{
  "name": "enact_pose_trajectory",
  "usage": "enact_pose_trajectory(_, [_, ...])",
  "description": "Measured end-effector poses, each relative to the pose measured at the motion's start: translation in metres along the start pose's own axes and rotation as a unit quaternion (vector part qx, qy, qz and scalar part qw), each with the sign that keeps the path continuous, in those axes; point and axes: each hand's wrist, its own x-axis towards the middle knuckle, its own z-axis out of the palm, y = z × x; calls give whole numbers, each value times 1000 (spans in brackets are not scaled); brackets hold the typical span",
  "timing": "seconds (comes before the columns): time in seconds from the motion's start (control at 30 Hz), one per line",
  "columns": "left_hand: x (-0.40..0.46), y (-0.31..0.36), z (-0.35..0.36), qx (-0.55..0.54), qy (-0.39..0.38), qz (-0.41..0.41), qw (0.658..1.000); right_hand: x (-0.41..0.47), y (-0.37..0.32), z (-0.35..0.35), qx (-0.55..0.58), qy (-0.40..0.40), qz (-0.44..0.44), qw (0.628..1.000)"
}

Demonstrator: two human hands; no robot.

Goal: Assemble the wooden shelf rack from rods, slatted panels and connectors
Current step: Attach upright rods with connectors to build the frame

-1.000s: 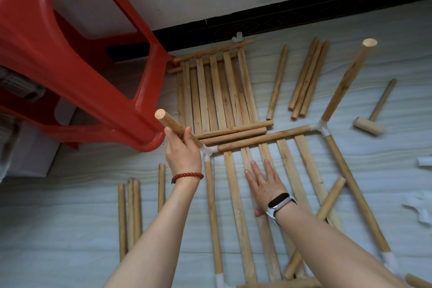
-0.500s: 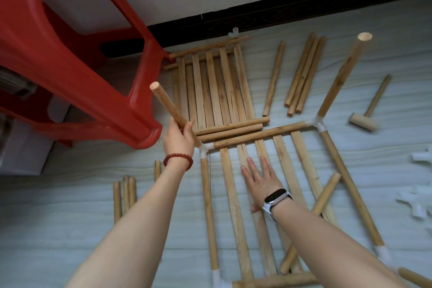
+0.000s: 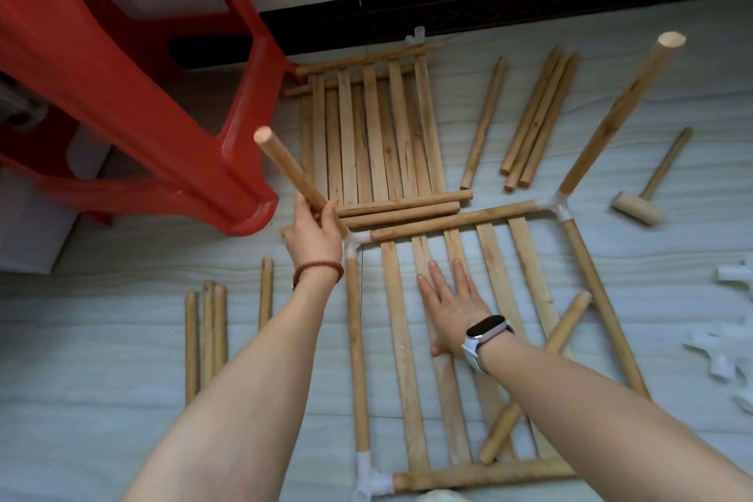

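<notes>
The left hand [image 3: 311,234] grips a rod [image 3: 295,175] standing in the white connector [image 3: 355,241], while the right hand [image 3: 454,308] presses flat on the slats [image 3: 401,342].

Home floor beside red plastic stool [image 3: 134,102]

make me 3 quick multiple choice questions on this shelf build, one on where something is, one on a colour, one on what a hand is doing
1. Where does the mallet lie?
A. right of the frame
B. under the stool
C. on the slats

2. What colour is the stool?
A. blue
B. red
C. white

3. What is the right hand doing?
A. gripping a rod
B. lifting the mallet
C. pressing flat on the slatted panel

Answers: 1 A, it lies on the floor beyond the frame's right corner. 2 B, its plastic legs are red. 3 C, its fingers are spread straight on the slats; the left hand grips the upright rod.
</notes>
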Motion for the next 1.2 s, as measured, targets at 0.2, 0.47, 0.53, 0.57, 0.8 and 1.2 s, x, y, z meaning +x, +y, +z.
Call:
enact_pose_trajectory(0.2, [3,-1,1,-14,-1,-2,1000,1,0,0,13,3,-3,1000])
enact_pose_trajectory(0.47, [-11,-3,19,31,-124,-91,988,5,25,-1,103,52,-46,992])
enact_pose_trajectory(0.53, [-45,-18,18,60,-136,-92,985,1,40,-1,146,88,-66,983])
enact_pose_trajectory(0.57, [-64,-24,18,77,-141,-76,984,-3,48,-1,162,121,-68,977])
enact_pose_trajectory(0.8, [-195,-28,49,221,-369,151,890,-61,100,22,185,271,48,943])
enact_pose_trajectory(1.2, [-211,-16,28,91,-288,39,953,-126,92,53,181,328,74,924])
